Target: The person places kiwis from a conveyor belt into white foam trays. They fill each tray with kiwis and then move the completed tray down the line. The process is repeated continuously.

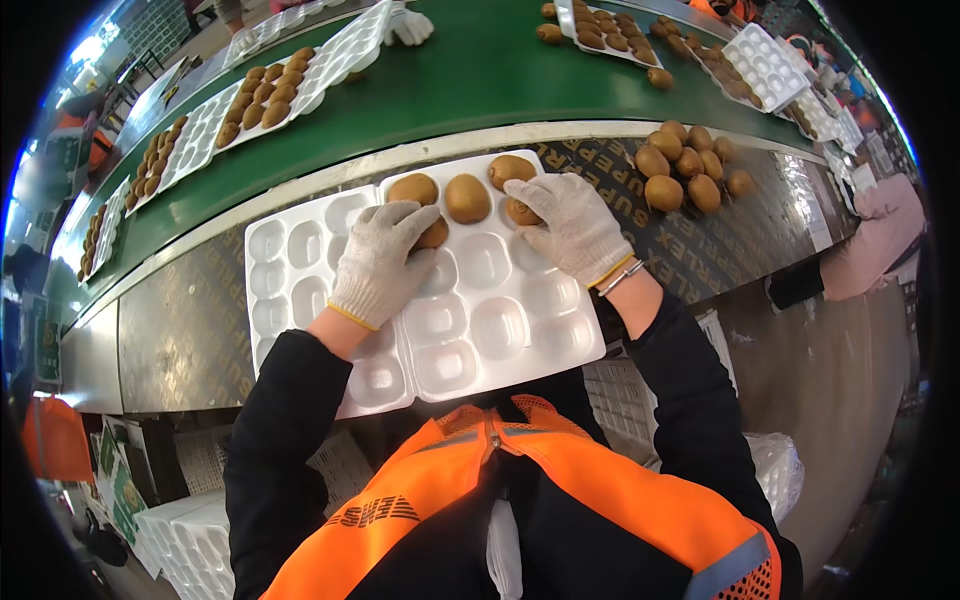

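Observation:
A white foam tray with moulded cups (499,330) lies in front of me, divided by a ridge into two halves. My left hand (384,259), in a pale knitted glove, has its fingers around a kiwifruit (432,235) in the right half. Also gloved, my right hand (571,225) curls over another kiwifruit (521,212) in the upper right cups. Along the tray's far row sit three kiwifruits: a left one (412,189), a middle one (467,199) and a right one (511,171). My right fingertips reach the right one's lower edge.
A loose pile of kiwifruits (703,193) rests on the worktop (180,322) to the right. Beyond runs a green conveyor belt (465,82) carrying a partly filled tray (311,82). Another person's gloved hand (409,27) is across the belt. Stacked foam trays (187,536) stand low left.

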`<state>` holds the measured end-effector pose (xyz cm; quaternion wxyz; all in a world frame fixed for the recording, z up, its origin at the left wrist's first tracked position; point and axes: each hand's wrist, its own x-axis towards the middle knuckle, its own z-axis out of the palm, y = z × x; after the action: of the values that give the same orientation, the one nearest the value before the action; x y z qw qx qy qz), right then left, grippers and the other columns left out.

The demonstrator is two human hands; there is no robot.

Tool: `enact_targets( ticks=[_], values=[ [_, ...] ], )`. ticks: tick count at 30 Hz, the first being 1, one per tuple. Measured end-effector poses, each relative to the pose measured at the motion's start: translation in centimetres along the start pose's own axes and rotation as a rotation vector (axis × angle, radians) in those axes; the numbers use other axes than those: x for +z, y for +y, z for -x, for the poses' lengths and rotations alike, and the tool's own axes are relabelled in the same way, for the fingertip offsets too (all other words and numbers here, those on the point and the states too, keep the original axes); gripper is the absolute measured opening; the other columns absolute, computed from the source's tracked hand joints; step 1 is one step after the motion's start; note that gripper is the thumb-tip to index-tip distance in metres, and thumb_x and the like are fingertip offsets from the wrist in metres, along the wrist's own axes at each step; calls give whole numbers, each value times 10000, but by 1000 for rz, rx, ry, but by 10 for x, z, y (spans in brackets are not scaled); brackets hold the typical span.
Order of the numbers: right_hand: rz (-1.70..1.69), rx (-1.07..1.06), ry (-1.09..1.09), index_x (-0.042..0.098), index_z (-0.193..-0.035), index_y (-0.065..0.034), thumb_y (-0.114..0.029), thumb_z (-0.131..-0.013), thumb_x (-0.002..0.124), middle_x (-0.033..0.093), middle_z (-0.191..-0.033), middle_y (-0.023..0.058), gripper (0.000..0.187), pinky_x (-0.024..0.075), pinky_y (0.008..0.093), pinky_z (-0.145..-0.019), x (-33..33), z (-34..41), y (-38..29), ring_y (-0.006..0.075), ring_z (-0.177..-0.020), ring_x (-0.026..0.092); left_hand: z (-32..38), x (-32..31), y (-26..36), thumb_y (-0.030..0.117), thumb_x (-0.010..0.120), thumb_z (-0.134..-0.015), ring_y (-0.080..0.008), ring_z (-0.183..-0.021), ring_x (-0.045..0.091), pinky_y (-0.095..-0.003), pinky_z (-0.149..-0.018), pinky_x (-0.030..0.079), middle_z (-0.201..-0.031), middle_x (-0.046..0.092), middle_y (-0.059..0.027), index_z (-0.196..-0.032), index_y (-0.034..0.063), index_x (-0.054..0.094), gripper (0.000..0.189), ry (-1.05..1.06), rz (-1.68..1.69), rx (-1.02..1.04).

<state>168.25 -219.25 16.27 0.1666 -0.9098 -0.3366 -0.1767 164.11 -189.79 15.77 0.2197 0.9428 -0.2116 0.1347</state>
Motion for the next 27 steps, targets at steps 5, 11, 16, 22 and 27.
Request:
enact_targets(
  ticks=[5,11,16,22,27],
  values=[
    [98,133,-234,704,-1291,-145,-278,-888,777,705,-1151,132,431,559,440,-952,2,-21,-14,344,-1068,671,1,3,-6,107,802,-797,-411,-1190,624,-501,-1054,519,-1299,696,-134,-1316,139,719,527,5,-9,-16],
    [174,137,-310,720,-1366,-113,-281,-898,763,684,-1177,153,499,543,450,-1003,5,-26,-11,352,-1099,641,-4,9,-8,93,803,-789,-411,-1192,625,-500,-1049,521,-1305,695,-137,-1319,121,714,538,21,17,30],
    [-112,201,174,614,-1425,-27,-266,-916,746,639,-1372,221,577,460,485,-1164,-7,-12,15,404,-1330,579,-3,9,-11,98,809,-798,-413,-1200,615,-497,-1063,510,-1319,684,-134,-1334,126,704,547,25,21,35],
    [334,842,-71,724,-1277,-131,-354,-896,791,686,-1266,152,446,524,485,-1073,-42,56,115,373,-1228,644,-24,18,2,113,792,-828,-413,-1214,605,-506,-1078,497,-1320,679,-130,-1356,126,689,538,-15,-13,0],
    [-963,931,443,606,-1413,-40,-296,-1048,675,651,-1331,158,450,640,425,-908,-50,51,106,326,-1143,711,-58,20,27,134,819,-818,-400,-1227,621,-496,-1052,532,-1337,661,-152,-1373,104,668,576,-6,6,17]
  ],
)
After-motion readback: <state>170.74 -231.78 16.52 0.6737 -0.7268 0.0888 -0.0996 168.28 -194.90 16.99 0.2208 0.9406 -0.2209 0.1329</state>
